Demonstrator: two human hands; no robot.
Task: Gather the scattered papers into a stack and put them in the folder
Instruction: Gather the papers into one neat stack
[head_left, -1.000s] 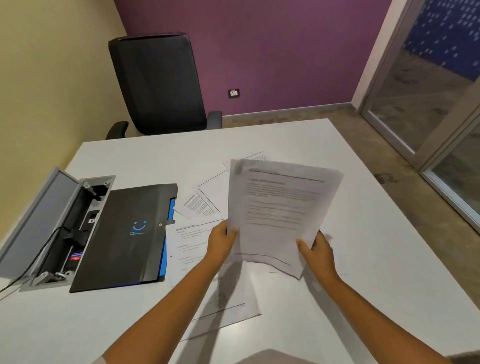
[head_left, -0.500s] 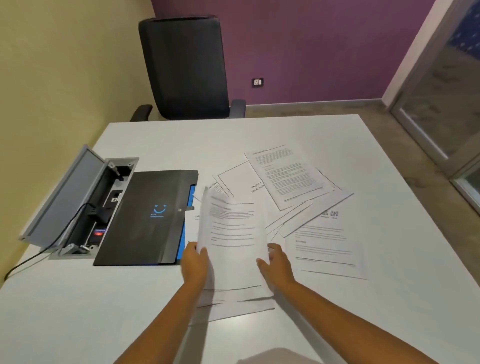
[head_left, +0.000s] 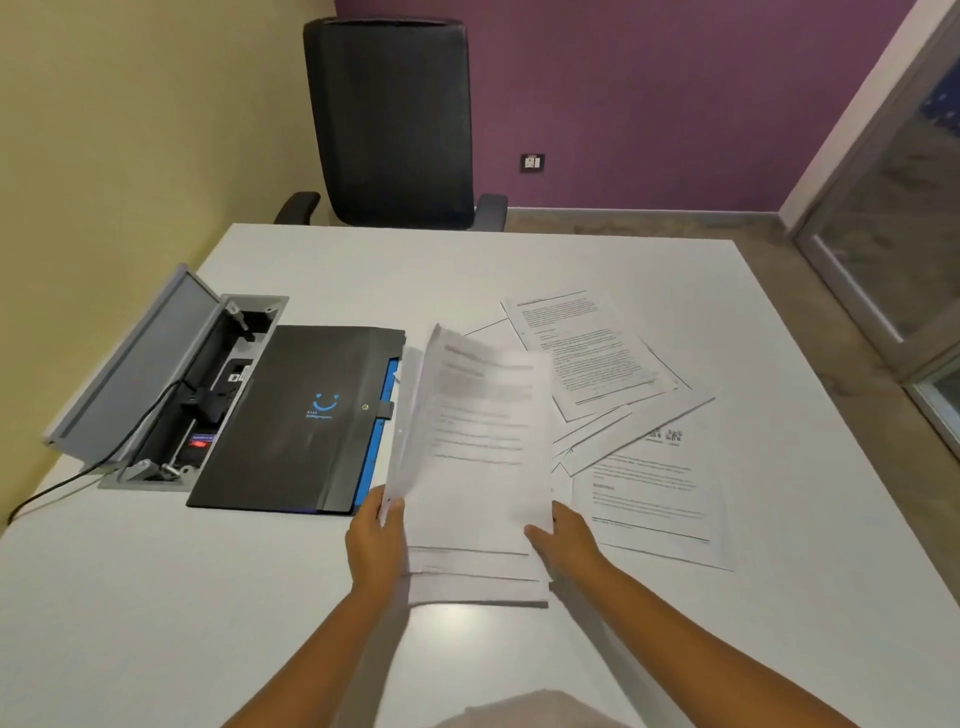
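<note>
My left hand (head_left: 375, 540) and my right hand (head_left: 563, 538) grip the lower corners of a small stack of printed sheets (head_left: 478, 447), which leans low over the table, its lower edge near more sheets (head_left: 478, 587) lying flat. Several loose papers (head_left: 597, 358) are spread over the table to the right, the nearest one (head_left: 654, 499) beside my right hand. A black folder (head_left: 296, 421) with a blue smile mark and blue edge lies closed just left of the held stack.
An open grey cable box (head_left: 156, 384) with plugs and a black cord is set into the white table (head_left: 156, 597) left of the folder. A black office chair (head_left: 389, 119) stands at the far edge. A glass door (head_left: 893, 208) is on the right.
The held stack has come down from upright in front of me to low over the table, and shifted left toward the folder. The scattered papers on the right have come into view.
</note>
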